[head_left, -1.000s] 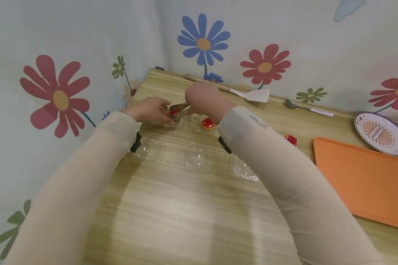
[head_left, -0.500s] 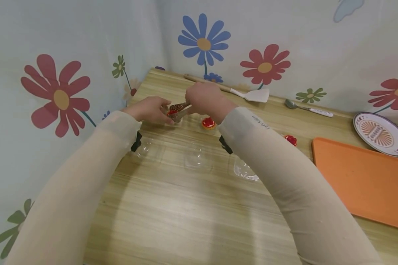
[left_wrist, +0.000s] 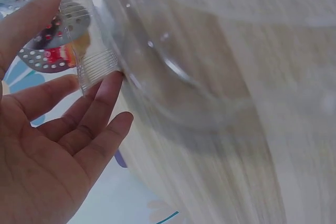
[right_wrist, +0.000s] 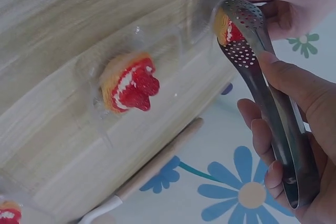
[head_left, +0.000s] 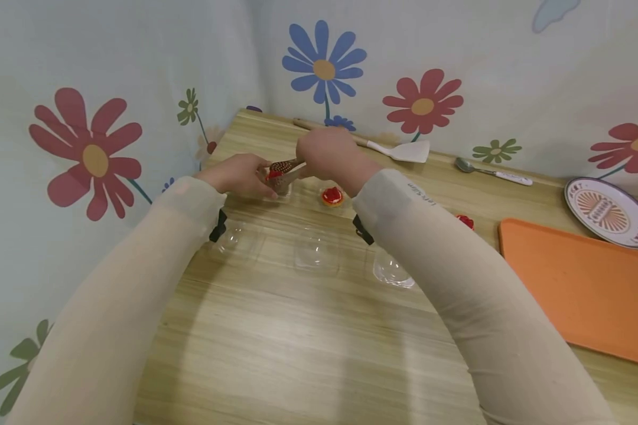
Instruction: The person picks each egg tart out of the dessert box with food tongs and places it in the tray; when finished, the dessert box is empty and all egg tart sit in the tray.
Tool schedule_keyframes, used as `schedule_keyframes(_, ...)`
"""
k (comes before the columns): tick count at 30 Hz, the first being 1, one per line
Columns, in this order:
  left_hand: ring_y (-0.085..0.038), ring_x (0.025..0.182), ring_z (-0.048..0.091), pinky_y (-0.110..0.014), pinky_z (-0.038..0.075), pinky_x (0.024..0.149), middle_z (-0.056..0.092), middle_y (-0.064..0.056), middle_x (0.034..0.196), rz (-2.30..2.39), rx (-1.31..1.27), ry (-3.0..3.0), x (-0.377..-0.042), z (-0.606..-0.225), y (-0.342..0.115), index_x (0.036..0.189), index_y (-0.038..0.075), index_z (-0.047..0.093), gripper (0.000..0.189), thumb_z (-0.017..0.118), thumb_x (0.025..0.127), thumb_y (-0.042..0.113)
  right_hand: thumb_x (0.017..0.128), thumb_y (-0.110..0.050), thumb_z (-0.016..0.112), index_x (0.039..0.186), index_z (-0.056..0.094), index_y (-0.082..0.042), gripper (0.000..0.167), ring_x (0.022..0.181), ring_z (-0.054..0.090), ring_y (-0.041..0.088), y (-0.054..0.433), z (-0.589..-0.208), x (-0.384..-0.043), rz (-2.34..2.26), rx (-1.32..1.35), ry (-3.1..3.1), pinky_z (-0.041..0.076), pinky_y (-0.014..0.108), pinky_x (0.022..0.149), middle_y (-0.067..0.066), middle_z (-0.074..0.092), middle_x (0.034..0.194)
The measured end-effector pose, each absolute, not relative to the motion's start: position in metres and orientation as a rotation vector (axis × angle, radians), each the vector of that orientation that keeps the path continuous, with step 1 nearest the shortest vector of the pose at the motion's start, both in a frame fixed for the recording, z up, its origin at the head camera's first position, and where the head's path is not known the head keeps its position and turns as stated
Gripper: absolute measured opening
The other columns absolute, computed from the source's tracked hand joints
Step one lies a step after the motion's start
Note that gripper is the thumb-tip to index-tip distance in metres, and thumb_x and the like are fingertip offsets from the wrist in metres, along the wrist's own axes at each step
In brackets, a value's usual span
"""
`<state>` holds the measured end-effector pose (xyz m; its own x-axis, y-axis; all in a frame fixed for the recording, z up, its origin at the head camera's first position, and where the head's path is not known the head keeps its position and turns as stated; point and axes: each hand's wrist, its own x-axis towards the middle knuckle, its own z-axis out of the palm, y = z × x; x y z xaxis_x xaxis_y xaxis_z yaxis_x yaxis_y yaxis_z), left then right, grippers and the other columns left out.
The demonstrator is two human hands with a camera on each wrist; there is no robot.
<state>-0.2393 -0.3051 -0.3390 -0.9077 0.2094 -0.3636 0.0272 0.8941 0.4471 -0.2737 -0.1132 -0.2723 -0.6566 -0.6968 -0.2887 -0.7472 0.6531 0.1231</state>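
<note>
My right hand (head_left: 326, 154) grips metal food tongs (right_wrist: 273, 114) with perforated heads. Between those heads is a small strawberry tart (right_wrist: 231, 31), red and white on a golden crust, over a clear plastic box at the far left of the table. My left hand (left_wrist: 58, 140) holds that clear plastic box (left_wrist: 97, 66) by its ridged edge, thumb and fingertips at the rim. Part of the tart is hidden behind the tongs. Just right of the tongs, a second tart (head_left: 332, 196) sits in another clear box. A third tart (head_left: 465, 222) shows partly behind the right sleeve.
Clear domed lids (head_left: 315, 251) lie in a row on the table's near side. Along the wall are a white spatula (head_left: 410, 151) with a wooden handle and a spoon (head_left: 491, 171). At right stand an orange tray (head_left: 579, 289) and a round patterned plate (head_left: 611, 212).
The tongs' heads have risen slightly and spread a little around the tart. Both hands stay almost in place, and the other things have not moved.
</note>
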Motion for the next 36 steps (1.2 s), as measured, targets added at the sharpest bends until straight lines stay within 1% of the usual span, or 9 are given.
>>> schedule_keyframes(3,-0.038,0.128,0.05,-0.051,0.039,0.106,0.054,-0.025,0.139,0.615,0.19,2.646,-0.243,-0.34,-0.304,0.148,-0.006,0.037,0.08,0.074,0.089,0.032,0.093,-0.044,0.067,0.114,0.073,-0.019,0.034,0.089,0.062,0.02,-0.107,-0.267,-0.272,0.345,-1.17,2.681,0.055,0.044,0.077,-0.002,0.07,0.107)
schedule_keyframes(7,-0.039,0.131,0.047,-0.052,0.037,0.108,0.051,-0.025,0.142,0.598,0.207,2.635,-0.247,-0.341,-0.304,0.151,-0.006,0.032,0.085,0.073,0.089,0.035,0.093,-0.041,0.068,0.112,0.074,-0.018,0.03,0.089,0.061,0.022,-0.095,-0.258,-0.27,0.315,-1.151,2.71,0.054,0.043,0.078,-0.001,0.07,0.103)
schedule_keyframes(10,-0.04,0.132,0.046,-0.052,0.035,0.11,0.048,-0.027,0.144,0.587,0.22,2.631,-0.25,-0.342,-0.305,0.152,-0.005,0.031,0.084,0.072,0.09,0.034,0.092,-0.039,0.07,0.112,0.075,-0.017,0.03,0.087,0.06,0.023,-0.081,-0.253,-0.269,0.267,-1.131,2.728,0.053,0.042,0.077,0.0,0.071,0.101)
schedule_keyframes(14,-0.041,0.134,0.043,-0.053,0.033,0.111,0.044,-0.028,0.146,0.566,0.229,2.636,-0.251,-0.343,-0.309,0.152,-0.006,0.031,0.082,0.071,0.091,0.032,0.09,-0.037,0.073,0.112,0.075,-0.017,0.03,0.086,0.061,0.023,-0.056,-0.247,-0.269,0.211,-1.088,2.772,0.053,0.041,0.075,0.002,0.071,0.099)
schedule_keyframes(19,-0.043,0.134,0.042,-0.055,0.032,0.111,0.044,-0.03,0.145,0.542,0.239,2.65,-0.251,-0.343,-0.32,0.151,-0.007,0.031,0.082,0.071,0.091,0.032,0.089,-0.034,0.075,0.112,0.076,-0.017,0.028,0.085,0.062,0.022,-0.022,-0.238,-0.266,0.162,-1.005,2.81,0.053,0.041,0.073,0.002,0.073,0.099)
schedule_keyframes(24,-0.046,0.133,0.04,-0.058,0.031,0.11,0.044,-0.033,0.144,0.521,0.259,2.665,-0.253,-0.344,-0.334,0.15,-0.008,0.031,0.083,0.071,0.091,0.034,0.09,-0.031,0.075,0.115,0.076,-0.016,0.03,0.086,0.064,0.023,0.017,-0.231,-0.258,0.166,-0.943,2.821,0.052,0.045,0.075,0.003,0.074,0.099)
schedule_keyframes(30,-0.047,0.13,0.043,-0.06,0.032,0.108,0.044,-0.034,0.142,0.512,0.266,2.661,-0.255,-0.348,-0.353,0.15,-0.008,0.03,0.084,0.071,0.091,0.035,0.09,-0.033,0.075,0.113,0.075,-0.017,0.029,0.078,0.061,0.023,0.06,-0.236,-0.246,0.178,-0.82,2.849,0.05,0.042,0.063,0.002,0.072,0.091)
schedule_keyframes(34,-0.049,0.13,0.043,-0.061,0.033,0.106,0.043,-0.035,0.142,0.534,0.257,2.65,-0.252,-0.347,-0.365,0.151,-0.008,0.028,0.086,0.07,0.092,0.037,0.089,-0.034,0.075,0.117,0.074,-0.014,0.034,0.077,0.062,0.022,0.082,-0.239,-0.238,0.183,-0.779,2.871,0.052,0.043,0.065,0.004,0.073,0.092)
schedule_keyframes(36,-0.047,0.128,0.044,-0.06,0.036,0.104,0.043,-0.035,0.142,0.553,0.256,2.642,-0.25,-0.346,-0.371,0.152,-0.007,0.027,0.087,0.07,0.092,0.038,0.089,-0.034,0.075,0.118,0.073,-0.012,0.036,0.078,0.063,0.023,0.091,-0.24,-0.234,0.174,-0.768,2.88,0.052,0.044,0.066,0.005,0.073,0.094)
